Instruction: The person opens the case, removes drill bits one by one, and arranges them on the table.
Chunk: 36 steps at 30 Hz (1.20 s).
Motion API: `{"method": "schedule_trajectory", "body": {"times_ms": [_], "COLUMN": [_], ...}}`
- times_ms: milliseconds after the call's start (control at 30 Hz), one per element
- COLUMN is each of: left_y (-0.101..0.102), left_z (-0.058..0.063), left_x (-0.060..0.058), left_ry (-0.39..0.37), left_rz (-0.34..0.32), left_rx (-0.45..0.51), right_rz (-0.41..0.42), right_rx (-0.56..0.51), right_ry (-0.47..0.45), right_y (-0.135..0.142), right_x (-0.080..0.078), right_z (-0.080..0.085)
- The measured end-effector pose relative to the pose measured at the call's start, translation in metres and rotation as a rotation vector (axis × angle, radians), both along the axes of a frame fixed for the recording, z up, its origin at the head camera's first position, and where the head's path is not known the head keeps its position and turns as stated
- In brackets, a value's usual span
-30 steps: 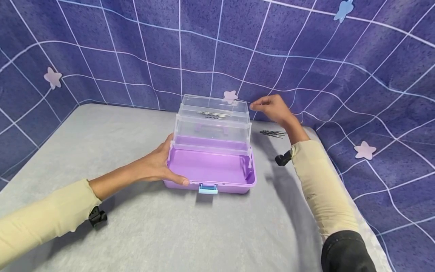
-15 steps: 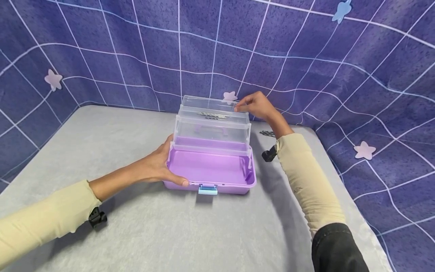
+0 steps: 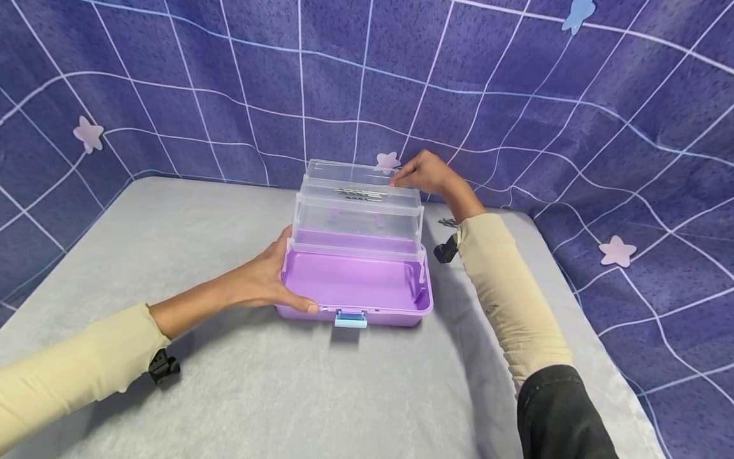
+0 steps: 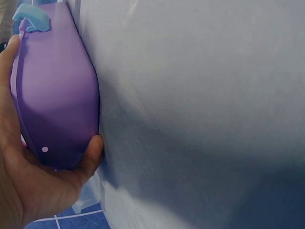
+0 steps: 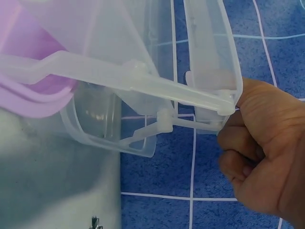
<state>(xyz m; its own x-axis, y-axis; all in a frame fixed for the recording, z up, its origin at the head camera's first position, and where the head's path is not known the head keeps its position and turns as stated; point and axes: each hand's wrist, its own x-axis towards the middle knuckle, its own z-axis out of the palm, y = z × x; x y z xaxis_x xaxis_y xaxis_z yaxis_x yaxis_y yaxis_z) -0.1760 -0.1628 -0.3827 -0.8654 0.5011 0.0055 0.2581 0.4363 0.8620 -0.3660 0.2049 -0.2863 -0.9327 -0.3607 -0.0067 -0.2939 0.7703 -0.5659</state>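
A purple toolbox point(image 3: 355, 280) stands with its clear trays point(image 3: 358, 223) raised and fanned out behind the base. My left hand point(image 3: 260, 277) grips its left end, thumb over the front rim; the left wrist view shows that hand point(image 4: 43, 181) spread around the purple end. Several drill bits point(image 3: 361, 193) lie in the top tray. Over this tray's right end is my right hand point(image 3: 430, 172), fingertips together inside. In the right wrist view the right hand point(image 5: 267, 148) has curled fingers, their tips partly behind the translucent tray wall point(image 5: 214, 57); I cannot tell what they pinch.
More drill bits point(image 3: 447, 222) lie on the grey tabletop point(image 3: 355, 395) right of the toolbox, partly covered by the right sleeve. A light blue latch point(image 3: 351, 319) hangs at the box's front. Behind rises a purple gridded cloth point(image 3: 258, 76) with star shapes.
My right hand has moved left from beside the toolbox to over the top tray, then slightly further in. The right forearm now hides more of the loose drill bits. My left hand has stayed put.
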Motion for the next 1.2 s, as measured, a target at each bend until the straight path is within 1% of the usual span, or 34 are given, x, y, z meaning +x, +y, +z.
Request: {"method": "schedule_trajectory", "body": {"times_ms": [100, 133, 167, 267, 367, 467, 567, 700, 833, 967, 1100, 1200], "left_y": [0.000, 0.000, 0.000, 0.000, 0.000, 0.000, -0.001, -0.001, -0.001, -0.001, -0.001, -0.002], "left_z": [0.000, 0.000, 0.000, 0.000, -0.001, -0.002, -0.001, -0.001, -0.001, -0.001, 0.000, 0.001], "left_x": [0.000, 0.001, 0.001, 0.001, 0.001, 0.001, 0.002, 0.002, 0.001, 0.001, 0.001, 0.001], "left_ry": [0.006, 0.008, 0.008, 0.012, 0.008, 0.010, 0.008, -0.002, -0.001, 0.002, -0.011, -0.019], "left_rz": [0.000, 0.000, 0.002, 0.003, 0.004, 0.001, 0.004, 0.000, -0.008, -0.004, 0.011, 0.012], "left_rx": [-0.004, -0.006, -0.010, -0.017, -0.007, -0.006, -0.010, 0.002, 0.015, 0.007, -0.010, -0.005], "right_rz": [0.019, 0.021, 0.027, 0.054, 0.053, 0.027, -0.014, -0.048, -0.047, -0.043, -0.037, -0.035], "right_rx": [0.027, 0.027, 0.035, 0.021, -0.049, -0.131, -0.178, -0.220, -0.306, -0.381, -0.439, -0.465], "right_ry": [0.000, 0.007, 0.008, 0.005, -0.029, -0.076, -0.102, -0.117, -0.168, -0.203, -0.221, -0.222], "right_y": [-0.001, -0.001, 0.000, 0.005, 0.013, 0.020, 0.024, 0.029, 0.033, 0.036, 0.038, 0.040], "right_x": [-0.001, 0.003, 0.003, 0.005, 0.008, 0.012, 0.016, 0.020, 0.023, 0.025, 0.028, 0.031], "right_z": [0.001, 0.003, 0.003, 0.002, 0.000, -0.002, -0.004, -0.008, -0.011, -0.013, -0.011, -0.011]}}
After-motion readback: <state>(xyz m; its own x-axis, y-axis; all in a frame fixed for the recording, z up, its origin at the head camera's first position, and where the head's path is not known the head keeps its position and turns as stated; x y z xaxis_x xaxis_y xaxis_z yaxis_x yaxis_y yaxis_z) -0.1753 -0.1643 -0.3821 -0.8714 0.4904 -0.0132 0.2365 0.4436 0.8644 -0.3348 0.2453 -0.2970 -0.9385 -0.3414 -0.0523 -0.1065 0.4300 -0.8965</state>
